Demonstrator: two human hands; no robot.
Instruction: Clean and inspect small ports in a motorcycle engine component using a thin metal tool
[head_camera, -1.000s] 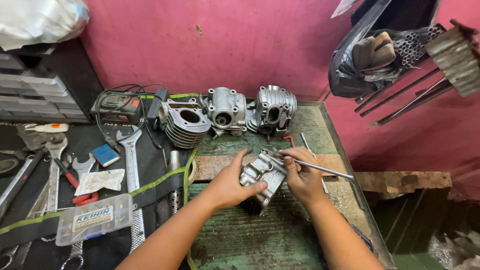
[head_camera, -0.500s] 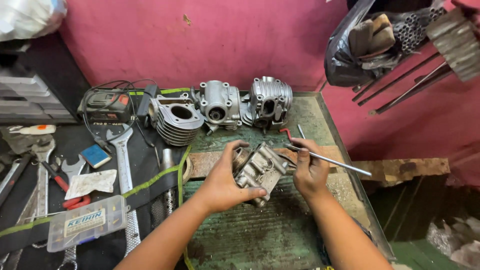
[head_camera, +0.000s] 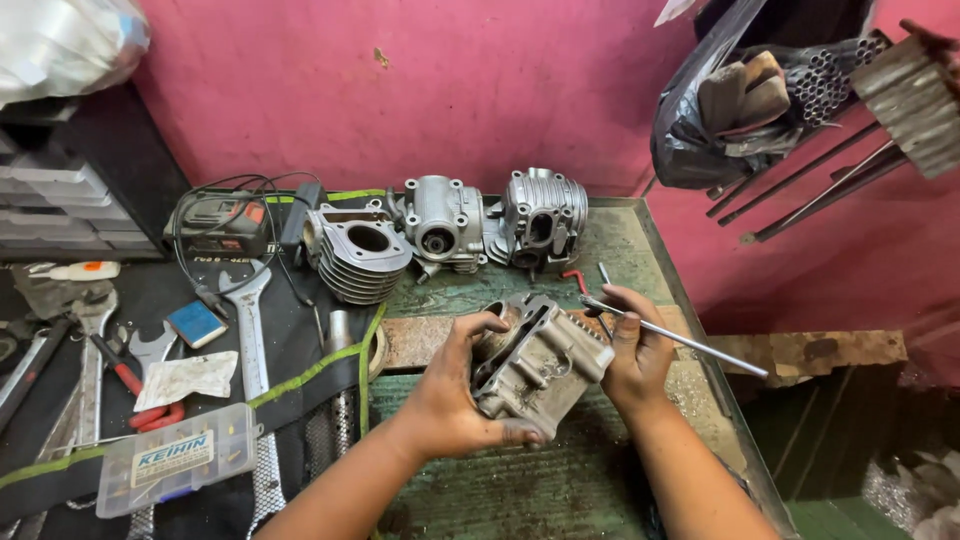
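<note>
head | both hands (head_camera: 450, 395) clamped on cylinder head (head_camera: 535, 365), now tilted higher | right hand (head_camera: 635, 350) keeps metal rod (head_camera: 680, 338)

Pink wall (head_camera: 420, 90), worn green workbench (head_camera: 520, 490) — grey drawers (head_camera: 60, 200) left

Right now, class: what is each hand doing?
Left hand: closed on the cylinder head.
Right hand: steadying the head, gripping a metal rod.

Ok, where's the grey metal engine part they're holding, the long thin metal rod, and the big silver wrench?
Grey metal engine part (head_camera: 540, 365), head view, ribbed side.
Long thin metal rod (head_camera: 700, 346), head view, mid-shaft.
Big silver wrench (head_camera: 252, 340), head view, handle.
</note>
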